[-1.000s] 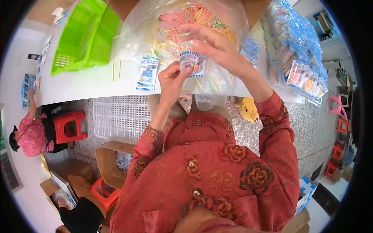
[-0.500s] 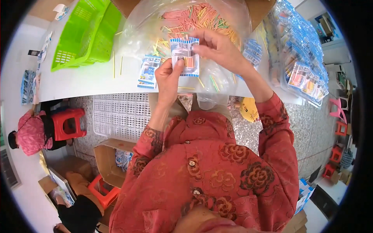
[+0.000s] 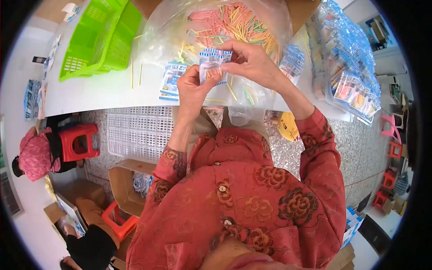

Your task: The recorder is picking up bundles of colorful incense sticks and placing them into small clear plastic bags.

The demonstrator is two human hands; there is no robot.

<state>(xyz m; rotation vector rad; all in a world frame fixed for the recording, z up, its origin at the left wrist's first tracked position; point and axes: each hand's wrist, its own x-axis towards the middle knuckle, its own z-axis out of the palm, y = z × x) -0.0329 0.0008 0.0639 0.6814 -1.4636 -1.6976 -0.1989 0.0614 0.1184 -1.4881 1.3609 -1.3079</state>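
Observation:
Between my two hands is a small plastic packet (image 3: 208,62) with blue-striped ends, its clear window showing pinkish sticks inside. My left hand (image 3: 191,90) pinches its lower left part, thumb in front. At the upper right edge my right hand (image 3: 255,65) is closed on the packet with thumb and fingers; its exact fingertip contact is partly hidden. The packet's face is creased. Beyond it, pink, yellow and green thin sticks (image 3: 234,20) lie heaped in a clear plastic bag (image 3: 155,40). Flat blue-and-white packets (image 3: 171,82) lie beside my left hand.
A green basket (image 3: 96,45) stands at the left. Several packets (image 3: 291,63) lie near my right wrist, and a large pile of filled packets (image 3: 348,54) is farther right. Loose sticks (image 3: 132,74) lie on the white table (image 3: 112,96). Two people sit at lower left.
The packet has tipped and creased, so less of its face shows. My right thumb and fingers have moved down slightly and closed on its upper right edge.

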